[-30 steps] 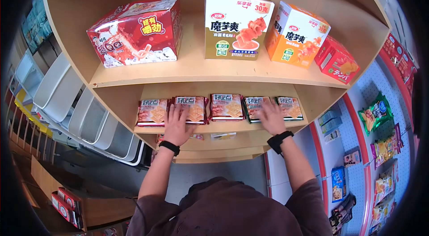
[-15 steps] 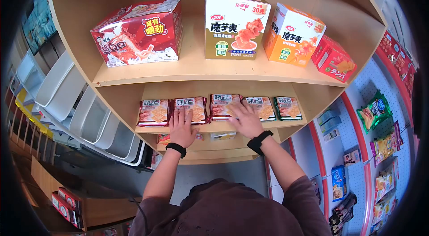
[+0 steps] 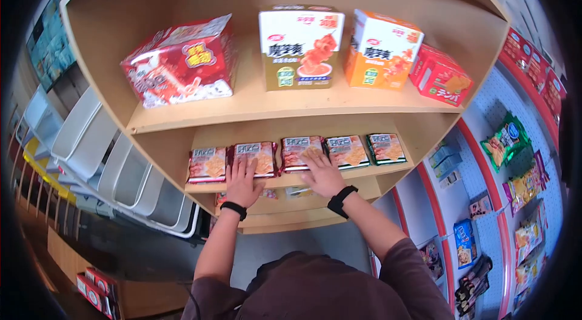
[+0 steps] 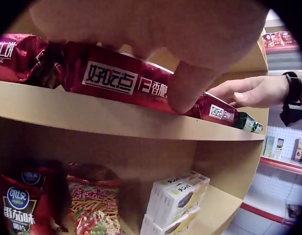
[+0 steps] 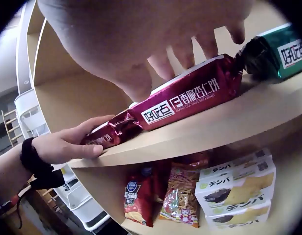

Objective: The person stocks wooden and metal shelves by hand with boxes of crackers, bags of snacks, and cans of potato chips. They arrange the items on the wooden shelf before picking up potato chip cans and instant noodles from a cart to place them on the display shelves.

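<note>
A row of flat biscuit packs lies on the middle shelf, three red and two green. My left hand (image 3: 241, 186) rests with straight fingers on the second red biscuit pack (image 3: 265, 161), its thumb by the front edge in the left wrist view. On the third red biscuit pack (image 3: 293, 151) lies my right hand (image 3: 325, 177), fingers spread over the top. The first red biscuit pack (image 3: 207, 165) is left of both hands. To the right are a green biscuit pack (image 3: 348, 153) and another green biscuit pack (image 3: 387, 149) at the end.
On the shelf above stand a red box (image 3: 182, 68), a white-and-brown box (image 3: 300, 47), an orange box (image 3: 382, 53) and a small red box (image 3: 441, 77). Below are snack bags (image 4: 94, 203) and white boxes (image 4: 178, 200). White bins (image 3: 85, 132) stand left, a pegboard rack (image 3: 485, 199) right.
My right hand has moved left, from the nearer green pack to the third red pack. My left hand stays on the second red pack. The head view has shifted slightly.
</note>
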A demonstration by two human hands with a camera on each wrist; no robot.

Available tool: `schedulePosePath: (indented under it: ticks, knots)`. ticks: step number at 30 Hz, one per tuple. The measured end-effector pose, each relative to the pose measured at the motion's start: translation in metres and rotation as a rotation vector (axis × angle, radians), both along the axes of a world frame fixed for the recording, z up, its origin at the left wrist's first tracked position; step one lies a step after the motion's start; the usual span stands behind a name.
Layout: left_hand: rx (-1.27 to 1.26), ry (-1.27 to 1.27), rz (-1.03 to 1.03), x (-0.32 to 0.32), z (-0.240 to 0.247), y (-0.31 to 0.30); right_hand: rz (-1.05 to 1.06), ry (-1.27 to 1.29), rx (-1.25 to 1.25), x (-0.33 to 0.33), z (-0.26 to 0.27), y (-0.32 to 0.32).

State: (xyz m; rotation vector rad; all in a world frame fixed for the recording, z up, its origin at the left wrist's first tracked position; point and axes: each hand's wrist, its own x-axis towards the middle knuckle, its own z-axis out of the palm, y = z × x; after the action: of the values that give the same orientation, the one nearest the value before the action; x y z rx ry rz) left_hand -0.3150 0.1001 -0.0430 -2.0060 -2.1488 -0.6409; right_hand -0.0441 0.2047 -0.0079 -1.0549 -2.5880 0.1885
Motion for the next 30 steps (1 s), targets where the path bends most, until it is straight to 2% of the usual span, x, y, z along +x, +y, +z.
schedulePosePath:
  ticks: [4, 8, 10, 11, 12, 13, 14, 15, 19, 21, 24, 27, 30]
  knots:
    - [0.042, -0.117, -0.083, 0.001, 0.01, -0.007, 0.027, 0.232, 0.078, 0.006, 0.009, -0.022]
    - [0.233, -0.229, -0.223, 0.024, 0.038, -0.038, 0.075, 0.386, -0.093, 0.047, 0.005, -0.072]
    - [0.201, -0.437, -0.226, 0.032, 0.019, -0.056, -0.001, 0.309, -0.213, 0.081, -0.009, -0.095]
    - [0.142, -0.497, -0.194, 0.035, 0.003, -0.066, -0.086, 0.316, -0.247, 0.099, -0.028, -0.107]
    - [0.082, -0.584, -0.251, 0.05, 0.016, -0.076, -0.167, 0.327, -0.28, 0.118, -0.049, -0.119]
    - [0.14, -0.637, -0.346, 0.042, -0.028, -0.074, -0.272, 0.347, -0.345, 0.137, -0.067, -0.135]
    - [0.117, -0.672, -0.305, 0.053, -0.034, -0.079, -0.371, 0.369, -0.412, 0.158, -0.078, -0.15]
    - [-0.037, -0.681, -0.329, 0.065, -0.014, -0.088, -0.474, 0.393, -0.462, 0.178, -0.079, -0.167]
    - [-0.019, -0.556, -0.544, 0.088, 0.0, -0.062, -0.82, 0.447, -0.594, 0.223, -0.073, -0.22]
    - [0.042, -0.467, -0.648, 0.102, 0.017, -0.041, -0.827, 0.425, -0.576, 0.229, -0.062, -0.225]
    - [0.012, -0.542, -0.755, 0.132, 0.027, -0.008, -0.794, 0.407, -0.521, 0.224, -0.057, -0.217]
    - [0.037, -0.581, -0.832, 0.17, 0.055, 0.001, -0.723, 0.451, -0.473, 0.209, -0.046, -0.204]
    - [0.034, -0.591, -0.925, 0.188, 0.054, 0.006, -0.7, 0.417, -0.514, 0.21, -0.045, -0.207]
